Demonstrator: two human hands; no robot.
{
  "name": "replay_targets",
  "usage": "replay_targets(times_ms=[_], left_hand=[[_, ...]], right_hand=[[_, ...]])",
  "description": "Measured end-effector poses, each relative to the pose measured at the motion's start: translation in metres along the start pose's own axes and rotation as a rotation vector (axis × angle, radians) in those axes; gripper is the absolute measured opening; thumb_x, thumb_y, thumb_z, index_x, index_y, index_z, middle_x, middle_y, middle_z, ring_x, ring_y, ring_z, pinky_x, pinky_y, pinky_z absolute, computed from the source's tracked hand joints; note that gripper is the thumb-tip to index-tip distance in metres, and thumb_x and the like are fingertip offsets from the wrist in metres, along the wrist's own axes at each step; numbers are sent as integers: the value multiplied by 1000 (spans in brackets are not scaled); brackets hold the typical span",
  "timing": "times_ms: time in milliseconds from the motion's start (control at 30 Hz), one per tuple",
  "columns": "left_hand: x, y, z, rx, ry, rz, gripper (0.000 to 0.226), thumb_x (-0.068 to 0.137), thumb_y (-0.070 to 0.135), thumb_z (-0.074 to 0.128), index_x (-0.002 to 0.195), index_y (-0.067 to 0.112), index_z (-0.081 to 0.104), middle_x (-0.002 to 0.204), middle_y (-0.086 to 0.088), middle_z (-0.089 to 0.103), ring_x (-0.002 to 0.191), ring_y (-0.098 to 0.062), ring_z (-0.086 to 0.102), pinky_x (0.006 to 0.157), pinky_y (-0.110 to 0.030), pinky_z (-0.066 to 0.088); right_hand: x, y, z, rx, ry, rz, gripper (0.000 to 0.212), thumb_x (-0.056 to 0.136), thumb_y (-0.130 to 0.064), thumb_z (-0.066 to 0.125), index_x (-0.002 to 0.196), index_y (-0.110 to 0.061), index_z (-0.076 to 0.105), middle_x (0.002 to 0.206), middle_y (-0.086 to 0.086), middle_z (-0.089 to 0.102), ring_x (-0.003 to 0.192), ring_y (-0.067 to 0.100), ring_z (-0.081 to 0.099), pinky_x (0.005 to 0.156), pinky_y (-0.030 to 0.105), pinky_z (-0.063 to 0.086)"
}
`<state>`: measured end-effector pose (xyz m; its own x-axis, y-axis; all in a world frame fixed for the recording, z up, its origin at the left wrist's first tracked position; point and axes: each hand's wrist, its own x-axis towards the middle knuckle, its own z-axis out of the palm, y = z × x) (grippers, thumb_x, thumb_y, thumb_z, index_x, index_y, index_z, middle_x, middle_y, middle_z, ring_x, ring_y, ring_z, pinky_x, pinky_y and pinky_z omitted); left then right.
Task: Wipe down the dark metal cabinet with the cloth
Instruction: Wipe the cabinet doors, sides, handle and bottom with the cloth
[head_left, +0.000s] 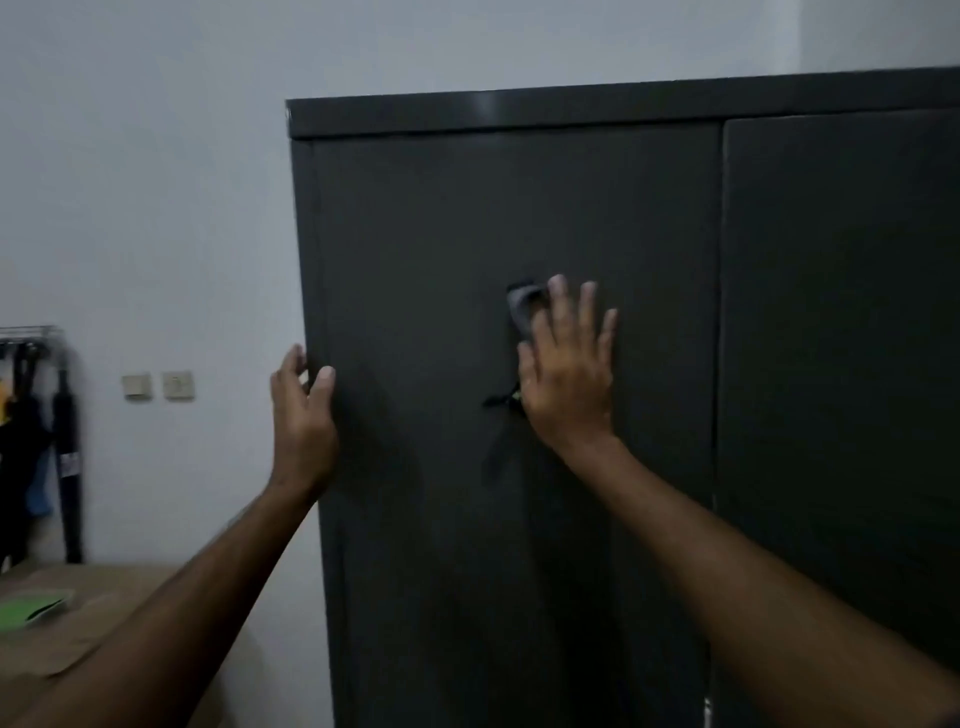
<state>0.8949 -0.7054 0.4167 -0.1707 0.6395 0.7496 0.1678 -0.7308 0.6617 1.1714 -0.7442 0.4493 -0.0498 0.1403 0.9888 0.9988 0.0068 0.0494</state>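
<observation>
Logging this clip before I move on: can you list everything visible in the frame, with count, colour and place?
cabinet: one, dark grey metal, two doors, fills centre and right
cloth: one, grey, pressed to the left door under the right hand; a dark strip hangs below it
wall: white, behind and left of the cabinet
switch plates: two, off-white, on the wall at left
hanging items: several, mostly black with some blue and yellow, far left; too blurred to name
surface: one, tan, lower left
green object: one, on the tan surface; blurred
left hand: grips the cabinet's left edge
right hand: fingers spread flat over the cloth
</observation>
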Motion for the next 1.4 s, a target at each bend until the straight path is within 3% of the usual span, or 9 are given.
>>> replay_targets(times_ms=[100,267,467,700,767,867,967,1167,1400], left_hand=[[0,6,-19,-133,-139,-66,51,103,51,26,142,45,57,143,17,60,134,-6,54,113,-34,49],[6,8,-35,-195,-213,-235,56,110,46,23,155,26,48,157,5,50,144,-20,46,124,-49,35],[14,11,-42,-322,-235,-343,61,112,46,17,150,20,56,147,2,63,137,-21,56,122,-49,38],[10,9,-42,-345,-228,-363,63,112,47,16,155,17,50,157,1,54,146,-23,47,127,-50,32],[10,5,-40,-361,-224,-357,62,112,46,16,155,17,50,156,1,55,146,-22,48,127,-49,32],[14,-1,-40,-422,-210,-365,64,111,45,15,150,15,56,147,-1,64,139,-23,56,123,-47,38],[15,-8,-44,-496,-189,-398,68,109,50,15,144,13,62,138,-3,70,132,-23,63,116,-42,45],[22,-1,-50,-426,-177,-412,70,110,52,16,134,12,68,133,-4,73,129,-23,64,114,-44,48],[63,33,-67,-466,-185,-364,80,108,61,18,122,3,72,121,-15,76,121,-27,70,102,-37,53]], right_hand=[[-67,-54,28,84,-59,-344,44,99,-29,57,139,-13,60,163,10,34,153,41,20,119,67,21],[-141,-75,47,68,-354,-1101,37,95,-31,56,130,-26,67,161,5,39,153,36,24,121,67,16],[-34,-129,50,120,-65,-358,35,89,-25,64,123,-19,64,131,10,47,107,32,50,87,45,39],[-226,-150,56,81,-593,-1229,54,78,-43,76,130,-35,62,144,-3,51,127,21,53,102,40,48],[-203,-145,63,98,-537,-1208,60,75,-40,81,130,-32,60,145,2,47,127,25,49,102,45,47],[-118,-153,73,177,-280,-771,55,77,-31,76,129,-24,59,137,9,48,115,31,47,90,46,41],[-86,-170,74,223,-245,-439,56,76,-33,74,129,-23,57,134,10,48,109,31,46,83,43,35],[-122,-159,65,144,-436,-1134,40,87,-47,68,123,-31,66,134,2,51,117,24,45,96,44,40],[83,-154,39,-58,-99,-968,28,93,-39,53,114,-29,70,126,5,58,110,27,55,86,42,41]])
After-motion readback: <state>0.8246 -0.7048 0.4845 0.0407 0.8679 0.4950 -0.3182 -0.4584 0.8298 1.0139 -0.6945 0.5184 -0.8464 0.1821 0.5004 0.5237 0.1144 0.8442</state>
